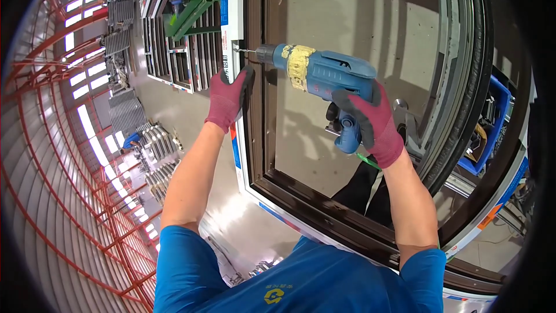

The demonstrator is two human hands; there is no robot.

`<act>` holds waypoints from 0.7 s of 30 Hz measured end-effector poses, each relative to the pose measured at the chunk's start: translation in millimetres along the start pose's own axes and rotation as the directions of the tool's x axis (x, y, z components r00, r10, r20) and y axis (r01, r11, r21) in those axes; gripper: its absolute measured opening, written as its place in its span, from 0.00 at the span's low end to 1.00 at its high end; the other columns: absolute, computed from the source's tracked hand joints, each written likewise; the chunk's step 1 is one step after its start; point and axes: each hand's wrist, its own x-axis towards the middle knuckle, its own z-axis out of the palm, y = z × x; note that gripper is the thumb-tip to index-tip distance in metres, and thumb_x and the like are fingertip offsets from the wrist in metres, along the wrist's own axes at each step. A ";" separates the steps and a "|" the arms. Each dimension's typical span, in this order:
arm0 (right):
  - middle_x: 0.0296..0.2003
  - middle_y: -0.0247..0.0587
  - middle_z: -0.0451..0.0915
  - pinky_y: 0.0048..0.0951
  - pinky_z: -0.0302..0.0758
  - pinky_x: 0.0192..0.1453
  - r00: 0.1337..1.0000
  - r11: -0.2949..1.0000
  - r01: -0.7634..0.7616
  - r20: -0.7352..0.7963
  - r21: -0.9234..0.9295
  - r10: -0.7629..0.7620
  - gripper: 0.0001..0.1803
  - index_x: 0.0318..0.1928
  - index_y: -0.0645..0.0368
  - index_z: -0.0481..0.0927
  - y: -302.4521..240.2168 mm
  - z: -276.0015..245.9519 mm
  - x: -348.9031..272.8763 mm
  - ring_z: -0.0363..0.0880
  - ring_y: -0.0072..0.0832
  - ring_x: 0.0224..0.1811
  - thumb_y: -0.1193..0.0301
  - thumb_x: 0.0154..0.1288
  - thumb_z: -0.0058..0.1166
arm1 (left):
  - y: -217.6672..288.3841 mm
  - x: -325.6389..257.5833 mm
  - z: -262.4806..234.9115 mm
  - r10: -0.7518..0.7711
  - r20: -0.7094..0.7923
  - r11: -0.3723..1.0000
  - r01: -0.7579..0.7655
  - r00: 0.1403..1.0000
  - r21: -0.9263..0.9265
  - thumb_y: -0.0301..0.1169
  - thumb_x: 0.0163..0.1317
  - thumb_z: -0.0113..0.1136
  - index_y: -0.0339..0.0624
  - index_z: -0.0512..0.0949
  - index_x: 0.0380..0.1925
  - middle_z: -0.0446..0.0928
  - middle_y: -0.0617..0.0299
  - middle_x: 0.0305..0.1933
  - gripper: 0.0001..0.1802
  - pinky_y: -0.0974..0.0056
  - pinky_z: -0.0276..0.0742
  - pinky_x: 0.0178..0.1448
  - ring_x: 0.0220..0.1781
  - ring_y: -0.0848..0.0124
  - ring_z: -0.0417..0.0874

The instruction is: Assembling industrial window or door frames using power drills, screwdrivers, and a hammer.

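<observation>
Blue power drill point(341, 72), yellow-wrapped behind its chuck point(266, 54), lies sideways across the upper middle of the view, and the fingers of my gloved right hand point(377, 120) are wrapped around its handle. Its slim drill bit point(248, 51) points left, crossing the side member of the brown window frame point(270, 122), with the tip at the white-covered outer strip point(233, 29). I can't tell whether it bites or just hovers there, nor whether I'm pressing the trigger. My gloved left hand point(228, 99) rests on that same edge, just below the bit; how tightly those fingers close around it I can't tell, as part of the hand is hidden.

I take this to be the lining-up or drilling of a hole in the side member. To my mind, the next move calls for keeping the bit square to the spot, pressing evenly, and bracing the edge with my left hand clear of the tip.
</observation>
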 end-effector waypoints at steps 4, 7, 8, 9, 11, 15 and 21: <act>0.42 0.42 0.85 0.28 0.81 0.33 1.000 0.999 0.002 -0.007 -0.037 -0.002 0.27 0.63 0.65 0.76 -3.0 -0.1 0.5 0.85 0.26 0.31 0.72 0.65 0.68 | 0.6 0.9 0.9 0.022 -0.021 0.999 -0.021 1.000 0.026 0.34 0.69 0.71 0.31 0.84 0.46 0.86 0.59 0.40 0.16 0.63 0.78 0.48 0.39 0.73 0.82; 0.40 0.41 0.85 0.27 0.81 0.33 0.999 0.995 0.025 -0.021 -0.092 -0.027 0.26 0.61 0.64 0.77 -5.6 2.4 2.0 0.85 0.24 0.31 0.74 0.64 0.69 | 6.7 -2.3 2.5 0.025 -0.037 0.997 -0.023 0.999 0.070 0.35 0.68 0.71 0.30 0.84 0.46 0.86 0.57 0.40 0.16 0.61 0.78 0.49 0.40 0.71 0.82; 0.40 0.40 0.86 0.26 0.82 0.34 0.999 0.990 0.033 -0.037 -0.137 -0.039 0.26 0.60 0.64 0.77 -7.8 4.6 2.2 0.85 0.23 0.31 0.76 0.63 0.70 | 9.9 -3.6 3.1 -0.005 -0.043 0.998 0.007 0.999 0.063 0.35 0.68 0.71 0.30 0.84 0.45 0.87 0.56 0.40 0.17 0.60 0.78 0.50 0.40 0.70 0.82; 0.40 0.40 0.86 0.26 0.82 0.34 0.998 0.990 0.033 -0.039 -0.138 -0.039 0.26 0.60 0.64 0.77 -10.5 6.8 1.4 0.85 0.23 0.31 0.76 0.63 0.70 | 11.0 -4.5 3.1 -0.005 -0.041 0.998 0.007 0.999 0.062 0.35 0.68 0.71 0.30 0.84 0.45 0.87 0.56 0.40 0.17 0.60 0.78 0.50 0.40 0.70 0.82; 0.40 0.41 0.86 0.26 0.82 0.34 0.998 0.986 0.038 -0.047 -0.160 -0.046 0.25 0.60 0.64 0.78 -14.2 10.7 -0.4 0.85 0.22 0.32 0.75 0.63 0.70 | 12.4 -5.7 2.7 0.048 -0.062 0.991 -0.040 0.997 0.126 0.36 0.67 0.71 0.30 0.84 0.45 0.87 0.54 0.41 0.17 0.59 0.78 0.51 0.41 0.67 0.83; 0.40 0.40 0.85 0.26 0.82 0.34 0.998 0.990 0.023 -0.050 -0.138 -0.030 0.25 0.60 0.64 0.78 -10.6 9.9 -1.7 0.84 0.22 0.31 0.76 0.63 0.70 | 18.5 -7.1 4.2 0.024 -0.052 0.995 -0.019 0.998 0.097 0.36 0.67 0.71 0.29 0.84 0.45 0.87 0.51 0.40 0.18 0.58 0.77 0.53 0.42 0.64 0.83; 0.40 0.40 0.85 0.27 0.82 0.34 0.999 0.998 0.012 -0.038 -0.064 -0.014 0.25 0.60 0.64 0.77 -11.2 11.9 0.9 0.84 0.22 0.31 0.74 0.64 0.70 | 16.1 -5.0 4.6 0.068 -0.068 0.986 -0.057 0.995 0.156 0.36 0.68 0.71 0.29 0.85 0.44 0.88 0.51 0.39 0.17 0.57 0.78 0.52 0.40 0.65 0.83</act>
